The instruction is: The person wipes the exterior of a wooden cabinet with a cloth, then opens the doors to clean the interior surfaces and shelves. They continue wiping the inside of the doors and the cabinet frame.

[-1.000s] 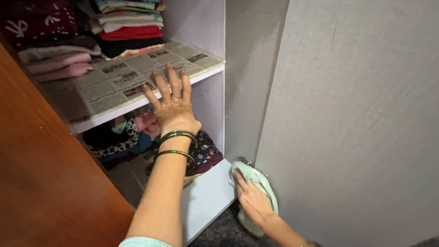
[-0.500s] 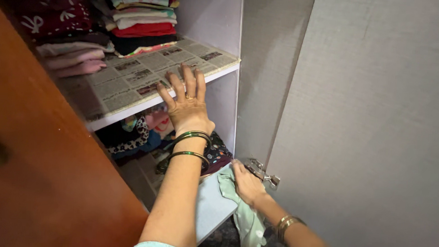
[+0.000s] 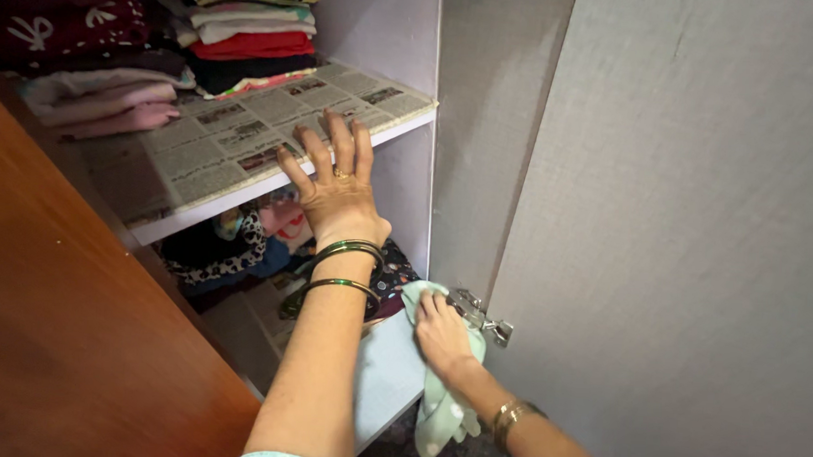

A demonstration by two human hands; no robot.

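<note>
**A:** Which hand is on the cloth?

**B:** The right hand (image 3: pixel 440 335). It lies flat on the pale green cloth (image 3: pixel 442 399), fingers close together and pressing it against the lower inside edge of the wardrobe, where the side panel (image 3: pixel 483 140) meets the grey door (image 3: pixel 698 250).

**A:** And where does the hinge sit from those fingers?

**B:** The metal hinge (image 3: pixel 481 316) lies just to the right of the fingertips and slightly above them, touching or nearly touching the cloth's upper edge. I cannot tell whether a fingertip is on the metal itself. Its long axis runs slantwise, from upper left down to lower right, across the gap between panel and door.

**A:** How does the cloth lie?

**B:** Its top is bunched under the palm; the rest hangs straight down past the wrist, so its long axis is roughly vertical, loose at the bottom.

**A:** The other hand?

**B:** The left hand (image 3: pixel 335 193) is well above, fingers spread and laid palm-down on the front edge of the shelf (image 3: pixel 271 181), on top of the newspaper (image 3: pixel 237 139) that lines it. It holds nothing. Folded clothes (image 3: pixel 246 30) are stacked behind it, further in.

**A:** So the nearer hand to the hinge?

**B:** The right one, clearly; the left is well apart, up at the shelf.
</note>
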